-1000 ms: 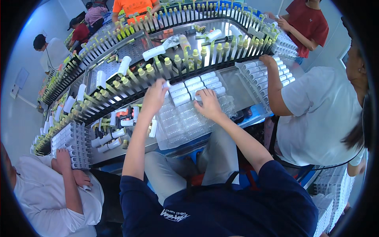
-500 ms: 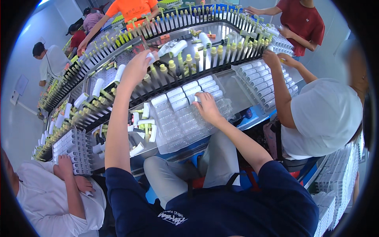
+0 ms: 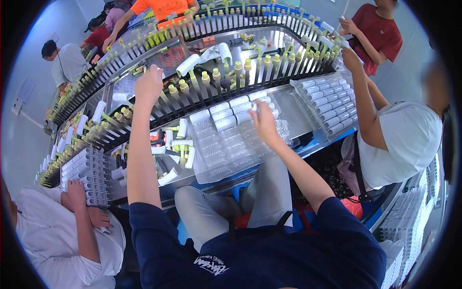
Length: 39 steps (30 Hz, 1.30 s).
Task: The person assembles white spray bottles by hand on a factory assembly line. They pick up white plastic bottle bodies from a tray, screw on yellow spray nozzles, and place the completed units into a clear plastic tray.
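Note:
Stretched far forward, my left hand [image 3: 149, 86] is closed at the peg rack, with a bit of a white plastic shell showing at its fingertips; the fingers hide most of it. My right hand [image 3: 264, 124] hovers over a clear plastic tray [image 3: 211, 156], its fingers bent together. Something pale shows at those fingertips, too small to name. Rounded white shells [image 3: 225, 124] fill the tray's far rows, while its near pockets hold none. Beyond the tray runs a rack of black pegs with yellow-green caps [image 3: 206, 77], and a white shell [image 3: 188, 65] sits on one peg.
Loose white and yellow-green parts [image 3: 180, 149] lie left of the tray. A co-worker in white [image 3: 399, 142] reaches over a full tray [image 3: 327, 103] at right. Another person in white [image 3: 67, 236] sits at left by stacked trays [image 3: 84, 176]. More trays [image 3: 409, 226] are piled behind right.
My left hand has moved left along the rack. My right hand has lifted off the shells in the tray and shifted right. The pegs and their shells have shifted left in view.

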{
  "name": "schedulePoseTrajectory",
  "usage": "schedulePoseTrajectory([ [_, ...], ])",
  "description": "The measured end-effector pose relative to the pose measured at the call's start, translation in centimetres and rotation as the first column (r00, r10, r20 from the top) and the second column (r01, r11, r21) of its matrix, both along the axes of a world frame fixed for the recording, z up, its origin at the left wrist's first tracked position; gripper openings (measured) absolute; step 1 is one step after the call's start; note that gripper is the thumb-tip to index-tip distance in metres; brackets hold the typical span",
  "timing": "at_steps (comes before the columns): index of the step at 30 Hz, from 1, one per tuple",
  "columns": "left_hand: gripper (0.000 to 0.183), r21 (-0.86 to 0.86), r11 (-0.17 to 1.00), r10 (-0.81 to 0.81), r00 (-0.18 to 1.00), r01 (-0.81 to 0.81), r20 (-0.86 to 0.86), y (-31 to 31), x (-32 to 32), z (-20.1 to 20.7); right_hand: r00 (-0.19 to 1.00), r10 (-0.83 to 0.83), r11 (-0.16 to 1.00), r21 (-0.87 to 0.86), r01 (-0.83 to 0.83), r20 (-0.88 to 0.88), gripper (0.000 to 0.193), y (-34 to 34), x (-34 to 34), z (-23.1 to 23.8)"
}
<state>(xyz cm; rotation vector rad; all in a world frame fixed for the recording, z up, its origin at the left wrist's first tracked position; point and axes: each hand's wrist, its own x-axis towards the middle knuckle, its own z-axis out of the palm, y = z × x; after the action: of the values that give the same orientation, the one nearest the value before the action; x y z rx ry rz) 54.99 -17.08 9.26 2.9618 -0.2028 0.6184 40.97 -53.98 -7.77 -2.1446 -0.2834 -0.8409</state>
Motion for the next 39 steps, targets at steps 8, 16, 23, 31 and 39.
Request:
schedulePoseTrajectory([
  [8, 0.052, 0.264, 0.946, 0.140, 0.971, -0.189, 0.193, 4.2, -6.0, -0.2, 0.959, 0.120, 0.912, -0.409, -0.004, 0.257, 0.035, -3.5, 9.8, 16.3],
  [16, 0.039, -0.103, 0.945, -0.269, 0.916, 0.311, 0.299, -10.9, -16.0, -11.9, 0.912, 0.407, 0.792, -0.517, -0.326, 0.048, 0.033, 3.8, 17.0, 16.2],
  [23, 0.028, -0.182, 0.889, -0.413, 0.908, 0.419, 0.075, -18.4, -13.4, -17.6, 0.976, 0.218, 0.775, -0.607, -0.174, -0.002, 0.039, 12.9, 13.0, 14.8],
  [31, 0.033, -0.303, 0.905, -0.286, 0.954, 0.299, 0.087, -18.1, -12.1, -19.0, 0.935, 0.343, 0.921, -0.229, -0.315, 0.090, 0.027, 7.6, 3.0, 8.3],
  [39, 0.026, -0.122, 0.929, -0.370, 0.893, 0.350, -0.255, -16.4, -9.0, -17.0, 0.972, -0.029, 0.968, -0.248, -0.030, -0.234, 0.032, 2.0, -1.7, -1.3],
])
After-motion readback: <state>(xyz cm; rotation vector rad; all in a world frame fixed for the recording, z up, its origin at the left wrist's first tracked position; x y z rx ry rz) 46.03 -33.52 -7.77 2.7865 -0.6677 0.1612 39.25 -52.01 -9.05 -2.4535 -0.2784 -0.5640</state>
